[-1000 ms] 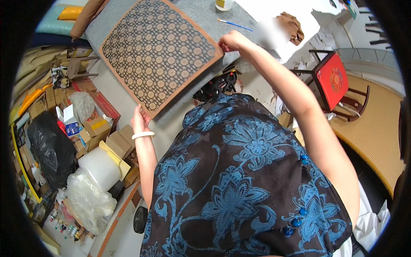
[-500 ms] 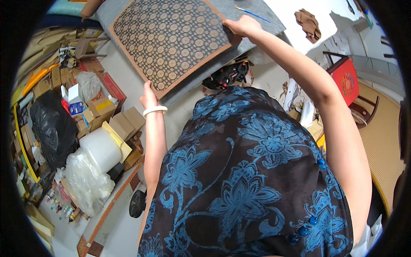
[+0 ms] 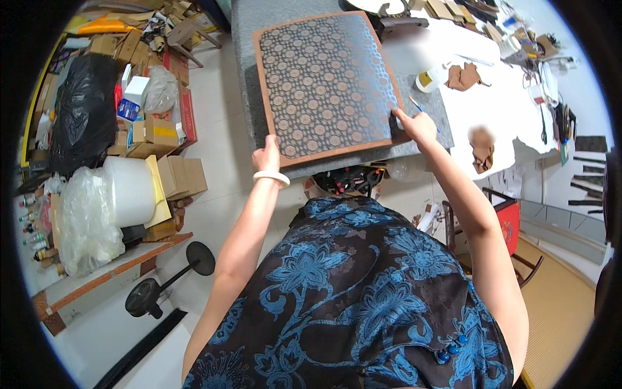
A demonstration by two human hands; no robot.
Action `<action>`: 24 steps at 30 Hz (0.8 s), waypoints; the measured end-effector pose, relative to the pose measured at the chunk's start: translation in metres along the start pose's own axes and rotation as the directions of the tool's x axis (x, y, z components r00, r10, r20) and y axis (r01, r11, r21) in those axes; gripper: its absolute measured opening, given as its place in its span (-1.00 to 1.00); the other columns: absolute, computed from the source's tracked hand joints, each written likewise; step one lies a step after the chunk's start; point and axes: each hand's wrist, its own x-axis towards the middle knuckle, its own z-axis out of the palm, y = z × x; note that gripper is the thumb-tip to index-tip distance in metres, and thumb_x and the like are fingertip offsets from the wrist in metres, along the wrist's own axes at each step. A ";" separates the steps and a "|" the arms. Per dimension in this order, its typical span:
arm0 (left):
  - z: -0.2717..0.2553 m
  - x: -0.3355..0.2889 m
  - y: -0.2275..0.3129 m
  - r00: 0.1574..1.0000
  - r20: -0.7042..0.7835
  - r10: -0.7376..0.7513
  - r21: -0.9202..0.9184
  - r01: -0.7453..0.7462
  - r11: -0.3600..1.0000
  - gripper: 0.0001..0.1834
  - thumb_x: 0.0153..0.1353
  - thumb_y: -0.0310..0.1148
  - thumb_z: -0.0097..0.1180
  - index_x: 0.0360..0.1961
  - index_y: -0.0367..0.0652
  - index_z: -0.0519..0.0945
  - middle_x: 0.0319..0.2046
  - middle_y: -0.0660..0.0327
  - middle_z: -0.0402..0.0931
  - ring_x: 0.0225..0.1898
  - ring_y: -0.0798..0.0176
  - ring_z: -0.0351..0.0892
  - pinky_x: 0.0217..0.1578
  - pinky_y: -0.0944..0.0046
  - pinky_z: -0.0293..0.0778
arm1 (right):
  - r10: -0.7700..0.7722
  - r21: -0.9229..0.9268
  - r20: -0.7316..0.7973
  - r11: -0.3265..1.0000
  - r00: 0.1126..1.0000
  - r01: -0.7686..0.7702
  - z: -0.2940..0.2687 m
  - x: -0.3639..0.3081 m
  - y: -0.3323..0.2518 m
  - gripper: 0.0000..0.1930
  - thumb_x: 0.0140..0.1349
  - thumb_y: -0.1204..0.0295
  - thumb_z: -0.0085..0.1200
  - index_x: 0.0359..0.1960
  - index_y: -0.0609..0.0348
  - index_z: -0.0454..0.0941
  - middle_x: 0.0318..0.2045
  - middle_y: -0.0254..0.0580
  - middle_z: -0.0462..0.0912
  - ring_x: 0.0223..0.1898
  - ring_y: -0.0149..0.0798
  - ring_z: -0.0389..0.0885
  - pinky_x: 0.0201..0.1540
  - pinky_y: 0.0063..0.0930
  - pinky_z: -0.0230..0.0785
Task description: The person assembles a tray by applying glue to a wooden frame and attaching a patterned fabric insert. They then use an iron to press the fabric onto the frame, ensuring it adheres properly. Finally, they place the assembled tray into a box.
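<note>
Left of the left hand [image 3: 267, 155], open pale tiled floor [image 3: 220, 117] gives passage until a brown cardboard box [image 3: 181, 176]. Ahead, between both hands, a dark rectangular panel with beige rosettes and brown border [image 3: 317, 84] blocks most of the grey tabletop [image 3: 243, 39]. A slim blue paintbrush [image 3: 414, 104] lies right beside the right hand [image 3: 418, 126]; beyond stands a small yellow-labelled bottle [image 3: 429, 82], obstructing that side.

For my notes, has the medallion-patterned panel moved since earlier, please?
Yes: the medallion-patterned panel has shifted right relative to the grey table, nearer the paintbrush.
</note>
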 end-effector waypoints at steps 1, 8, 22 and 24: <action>-0.003 -0.004 0.001 0.999 0.031 0.012 0.001 -0.012 1.000 -0.30 0.06 0.09 0.30 -0.32 -0.57 0.68 -0.31 -0.07 0.71 -0.22 0.02 0.63 -0.08 0.01 0.48 | 0.002 -0.005 0.037 1.000 0.999 -0.002 -0.007 -0.002 -0.002 -0.03 0.01 -0.42 0.18 -0.21 0.55 0.71 -0.25 0.33 0.76 -0.07 0.17 0.77 0.03 -0.15 0.57; 0.019 0.002 -0.037 0.984 -0.044 0.171 -0.045 -0.173 0.984 -0.41 0.10 0.07 0.28 -0.33 -0.42 0.75 -0.34 -0.14 0.73 -0.22 -0.09 0.72 -0.06 -0.04 0.55 | -0.009 0.000 -0.025 1.000 1.000 0.009 -0.007 -0.008 -0.005 -0.06 0.00 -0.40 0.21 -0.27 0.54 0.72 -0.35 0.23 0.77 -0.14 0.10 0.80 -0.02 -0.17 0.58; -0.005 -0.016 0.015 0.991 0.041 -0.127 -0.035 0.128 0.991 -0.22 0.23 0.23 0.08 -0.09 -0.47 0.70 0.06 -0.25 0.63 0.13 -0.23 0.63 0.13 -0.12 0.52 | 0.000 0.044 -0.187 0.999 0.982 0.008 0.008 -0.012 -0.010 0.10 -0.04 -0.52 0.15 -0.11 0.60 0.69 -0.10 0.35 0.74 0.03 0.21 0.73 0.13 -0.11 0.51; 0.000 -0.017 0.008 0.996 0.006 -0.088 -0.035 0.088 0.995 -0.20 0.24 0.23 0.09 -0.08 -0.48 0.69 0.05 -0.27 0.63 0.13 -0.23 0.63 0.13 -0.12 0.52 | -0.014 -0.031 -0.137 0.999 0.991 0.010 0.004 -0.011 -0.012 0.10 -0.05 -0.52 0.15 -0.12 0.59 0.70 -0.10 0.34 0.74 0.03 0.21 0.73 0.11 -0.11 0.52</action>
